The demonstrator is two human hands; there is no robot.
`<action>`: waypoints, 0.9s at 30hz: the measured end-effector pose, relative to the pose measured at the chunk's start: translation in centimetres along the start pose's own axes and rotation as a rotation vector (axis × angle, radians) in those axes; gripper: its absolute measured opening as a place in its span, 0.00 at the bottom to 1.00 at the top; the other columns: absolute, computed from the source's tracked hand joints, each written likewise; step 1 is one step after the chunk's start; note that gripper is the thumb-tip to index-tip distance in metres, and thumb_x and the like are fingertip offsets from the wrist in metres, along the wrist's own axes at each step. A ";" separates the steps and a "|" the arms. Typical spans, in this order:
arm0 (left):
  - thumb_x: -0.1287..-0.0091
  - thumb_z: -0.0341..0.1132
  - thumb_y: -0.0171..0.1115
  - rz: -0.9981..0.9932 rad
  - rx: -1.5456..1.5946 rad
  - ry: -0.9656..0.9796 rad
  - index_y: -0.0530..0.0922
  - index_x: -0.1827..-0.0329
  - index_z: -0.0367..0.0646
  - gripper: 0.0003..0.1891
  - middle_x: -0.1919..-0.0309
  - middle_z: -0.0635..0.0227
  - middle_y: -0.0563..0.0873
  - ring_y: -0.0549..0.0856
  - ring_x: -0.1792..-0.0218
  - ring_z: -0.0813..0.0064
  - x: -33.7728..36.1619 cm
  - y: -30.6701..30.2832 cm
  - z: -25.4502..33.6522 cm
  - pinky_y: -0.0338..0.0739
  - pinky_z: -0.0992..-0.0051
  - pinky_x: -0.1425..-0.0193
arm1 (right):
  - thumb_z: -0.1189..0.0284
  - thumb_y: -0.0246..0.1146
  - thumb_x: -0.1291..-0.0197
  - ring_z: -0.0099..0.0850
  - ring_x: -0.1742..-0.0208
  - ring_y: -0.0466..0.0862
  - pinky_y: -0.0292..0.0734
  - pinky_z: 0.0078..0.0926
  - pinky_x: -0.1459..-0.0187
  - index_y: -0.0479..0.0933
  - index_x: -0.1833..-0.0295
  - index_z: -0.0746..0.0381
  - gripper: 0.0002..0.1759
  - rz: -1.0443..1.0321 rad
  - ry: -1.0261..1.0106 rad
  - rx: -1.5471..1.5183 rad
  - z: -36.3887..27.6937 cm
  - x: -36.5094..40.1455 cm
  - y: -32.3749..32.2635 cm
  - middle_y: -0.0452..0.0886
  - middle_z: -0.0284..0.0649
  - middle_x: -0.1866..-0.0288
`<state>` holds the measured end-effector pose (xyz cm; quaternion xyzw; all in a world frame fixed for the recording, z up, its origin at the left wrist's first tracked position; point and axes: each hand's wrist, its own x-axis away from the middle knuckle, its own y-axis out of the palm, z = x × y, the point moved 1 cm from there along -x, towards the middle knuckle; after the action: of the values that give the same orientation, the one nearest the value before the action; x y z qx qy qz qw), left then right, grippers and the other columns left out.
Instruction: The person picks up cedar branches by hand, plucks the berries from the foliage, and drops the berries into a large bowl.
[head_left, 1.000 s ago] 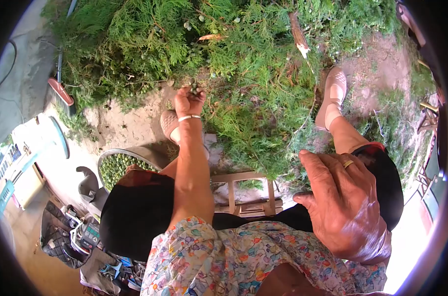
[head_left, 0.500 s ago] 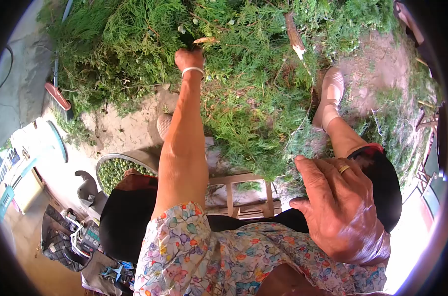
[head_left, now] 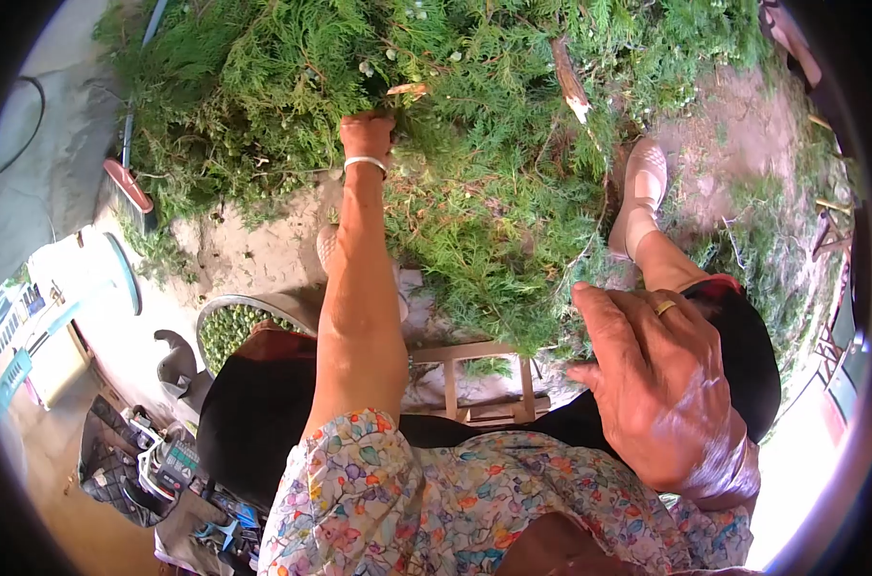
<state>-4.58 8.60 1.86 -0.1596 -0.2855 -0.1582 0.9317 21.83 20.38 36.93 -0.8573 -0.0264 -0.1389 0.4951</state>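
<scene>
My left hand (head_left: pixel 367 140), with a white bracelet at the wrist, reaches down into a heap of green evergreen branches (head_left: pixel 465 134) with small pale cones. Its fingers are curled closed, and what they hold is hidden among the foliage. Just beyond its knuckles lies a short orange-brown broken branch end (head_left: pixel 407 89). Above my right knee hovers my right hand (head_left: pixel 656 384), a gold ring on one finger. Its fingers are stretched out, the thumb stands apart, and it holds nothing.
A round basin (head_left: pixel 239 331) of green cones stands beside my left knee. Between my legs is a low wooden frame (head_left: pixel 484 370). A thick broken branch (head_left: pixel 569 82) lies on the heap near my right shoe (head_left: pixel 644 178). A bag of odds and ends (head_left: pixel 133 461) sits lower left.
My left hand has drawn back slightly towards me and a little away from the broken branch end. The right hand has hardly moved. The whole view has shifted slightly.
</scene>
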 end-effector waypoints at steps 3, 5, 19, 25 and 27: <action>0.41 0.26 0.60 -0.168 -0.402 0.285 0.78 0.73 0.37 0.03 0.85 0.67 0.76 0.69 0.90 0.79 -2.9 -1.8 -5.2 0.57 0.76 0.91 | 0.77 0.60 0.55 0.40 0.66 0.77 0.74 0.37 0.61 0.70 0.50 0.77 0.24 -0.067 -0.014 0.053 -0.2 0.2 -0.4 0.75 0.51 0.65; 0.40 0.26 0.60 -0.248 -0.402 -0.130 0.78 0.70 0.38 0.02 0.85 0.68 0.76 0.68 0.89 0.80 2.9 -1.3 -2.8 0.58 0.78 0.90 | 0.77 0.59 0.54 0.41 0.66 0.78 0.73 0.36 0.61 0.70 0.50 0.77 0.24 -0.063 -0.001 0.095 -0.2 0.4 -0.4 0.75 0.50 0.66; 0.38 0.31 0.60 -0.837 0.528 -0.083 0.74 0.72 0.42 0.06 0.85 0.68 0.74 0.69 0.87 0.81 20.1 2.1 13.5 0.59 0.82 0.88 | 0.73 0.61 0.46 0.53 0.69 0.80 0.72 0.45 0.69 0.70 0.68 0.70 0.10 0.339 0.193 -0.279 2.0 -1.2 -2.1 0.76 0.55 0.75; 0.42 0.29 0.64 -0.822 0.098 0.164 0.79 0.72 0.37 0.05 0.85 0.71 0.77 0.71 0.88 0.86 28.1 0.3 24.1 0.59 0.85 0.89 | 0.68 0.68 0.52 0.35 0.78 0.79 0.73 0.33 0.72 0.77 0.64 0.72 0.17 0.500 0.185 -0.653 1.5 -3.3 -3.7 0.78 0.50 0.78; 0.42 0.29 0.63 -0.765 -0.095 0.225 0.79 0.66 0.35 0.06 0.81 0.68 0.78 0.72 0.84 0.84 29.8 -1.0 25.4 0.60 0.84 0.86 | 0.70 0.68 0.50 0.22 0.78 0.75 0.73 0.24 0.74 0.80 0.64 0.70 0.14 0.535 0.106 -0.943 1.4 -3.9 -2.9 0.79 0.40 0.79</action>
<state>6.28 11.51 39.36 -0.0663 -0.2129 -0.5232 0.8225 17.80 23.42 37.71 -0.9550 0.2828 -0.0477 0.0755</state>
